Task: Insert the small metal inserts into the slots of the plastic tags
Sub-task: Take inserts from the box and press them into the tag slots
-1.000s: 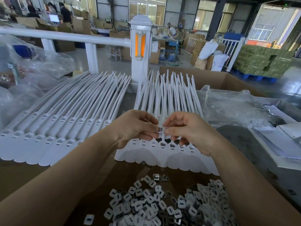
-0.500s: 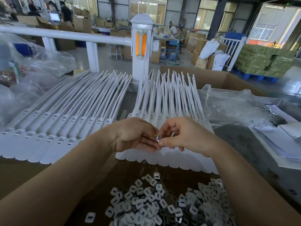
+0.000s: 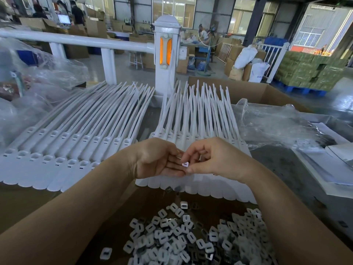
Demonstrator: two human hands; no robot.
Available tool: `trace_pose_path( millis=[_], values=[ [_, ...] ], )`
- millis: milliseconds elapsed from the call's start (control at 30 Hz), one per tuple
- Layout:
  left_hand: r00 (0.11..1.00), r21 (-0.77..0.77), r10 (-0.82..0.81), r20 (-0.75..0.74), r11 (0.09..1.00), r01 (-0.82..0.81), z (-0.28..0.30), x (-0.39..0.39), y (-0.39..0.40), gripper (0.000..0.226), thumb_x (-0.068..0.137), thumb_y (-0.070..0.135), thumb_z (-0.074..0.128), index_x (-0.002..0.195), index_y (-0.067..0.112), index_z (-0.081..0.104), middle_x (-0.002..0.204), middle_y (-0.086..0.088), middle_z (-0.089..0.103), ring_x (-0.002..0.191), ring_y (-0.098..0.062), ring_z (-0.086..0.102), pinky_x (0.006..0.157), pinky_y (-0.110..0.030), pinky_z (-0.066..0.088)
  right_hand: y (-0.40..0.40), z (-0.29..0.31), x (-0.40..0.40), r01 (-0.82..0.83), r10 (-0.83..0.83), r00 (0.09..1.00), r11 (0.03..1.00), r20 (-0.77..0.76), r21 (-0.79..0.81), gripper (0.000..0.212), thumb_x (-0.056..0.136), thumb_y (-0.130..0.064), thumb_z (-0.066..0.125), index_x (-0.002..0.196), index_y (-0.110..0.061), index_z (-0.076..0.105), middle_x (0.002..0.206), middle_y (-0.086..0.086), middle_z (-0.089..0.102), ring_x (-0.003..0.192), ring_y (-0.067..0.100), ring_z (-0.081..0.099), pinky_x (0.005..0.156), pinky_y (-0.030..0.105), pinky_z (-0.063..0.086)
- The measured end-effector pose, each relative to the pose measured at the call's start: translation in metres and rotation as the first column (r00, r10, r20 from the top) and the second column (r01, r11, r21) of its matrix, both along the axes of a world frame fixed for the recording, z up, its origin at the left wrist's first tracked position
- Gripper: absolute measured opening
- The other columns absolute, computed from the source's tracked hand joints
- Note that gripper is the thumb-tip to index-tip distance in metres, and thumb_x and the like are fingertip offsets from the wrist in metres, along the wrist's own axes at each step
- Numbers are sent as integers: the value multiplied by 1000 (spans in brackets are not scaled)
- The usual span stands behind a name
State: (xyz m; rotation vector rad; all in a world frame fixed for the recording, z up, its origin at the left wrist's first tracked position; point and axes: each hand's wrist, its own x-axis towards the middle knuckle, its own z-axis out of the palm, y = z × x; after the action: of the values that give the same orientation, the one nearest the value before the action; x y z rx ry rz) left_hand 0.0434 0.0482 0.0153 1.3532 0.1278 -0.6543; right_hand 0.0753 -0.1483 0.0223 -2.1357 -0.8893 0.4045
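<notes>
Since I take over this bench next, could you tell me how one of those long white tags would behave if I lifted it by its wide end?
The white tags have long thin tails that splay unevenly, so one would probably droop and flex. It looks like thin plastic, likely light. The flat wide end should neither roll nor tip.
</notes>
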Motion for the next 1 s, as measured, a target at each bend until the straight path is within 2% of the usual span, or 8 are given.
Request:
trace_pose_path(
  millis=[167,333,433,533,600,667,833,1000],
  values=[
    [999,-53,22,-38,998,-24,1,1,2,40,99,4,29,121,-9,60,115,-26,69,102,-30,70,85,-32,60,3,-7,4,187,-180,966,982,187,-21,11,80,-23,83,83,-29,75,72,-10,69,61,-4,62,57,11,47],
    [999,-62,20,-26,998,-21,4,-1,2,42,95,-1,29,125,-11,56,118,-29,66,104,-33,70,83,-32,60,6,-8,1,190,-174,957,981,232,-45,10,80,-25,83,79,-29,74,67,-15,66,61,-6,62,54,8,44],
    [999,-31,37,22,999,-37,8,-1,2,38,96,-4,31,124,-7,57,116,-26,68,105,-32,70,81,-31,61,7,-7,1,236,-233,955,972,184,5,12,83,-24,80,77,-30,71,69,-19,68,59,-4,63,51,8,43],
    [966,167,148,212,969,-185,7,1,4,25,99,-2,42,113,1,63,100,-16,75,91,-23,74,70,-27,61,4,-8,3,317,-322,943,946,87,64,10,88,-22,75,80,-27,71,68,-15,69,55,-2,62,49,9,44],
    [914,350,152,375,890,-291,4,3,6,17,96,1,53,102,5,68,88,-9,77,72,-14,71,62,-22,57,3,-9,4,359,-362,931,931,50,62,8,90,-20,72,83,-24,71,67,-7,70,54,1,62,50,14,49],
    [905,421,118,408,855,-302,2,3,7,12,95,6,59,95,6,71,81,-8,76,61,-11,64,58,-21,54,3,-10,3,362,-366,930,929,44,73,8,90,-19,72,83,-24,70,68,-6,70,54,2,63,51,15,49],
    [970,292,79,230,945,-147,2,1,0,26,98,25,59,96,3,73,78,-8,73,58,-11,62,53,-20,51,7,-9,2,310,-332,938,932,103,186,10,87,-18,74,81,-25,70,73,-11,71,60,2,64,52,17,51],
    [966,188,139,217,965,-181,1,1,0,14,89,8,68,98,-2,72,79,-10,72,58,-10,62,54,-19,52,8,-9,0,254,-275,956,950,105,181,12,84,-14,79,81,-23,73,78,-10,73,69,6,68,56,17,53]
  ],
)
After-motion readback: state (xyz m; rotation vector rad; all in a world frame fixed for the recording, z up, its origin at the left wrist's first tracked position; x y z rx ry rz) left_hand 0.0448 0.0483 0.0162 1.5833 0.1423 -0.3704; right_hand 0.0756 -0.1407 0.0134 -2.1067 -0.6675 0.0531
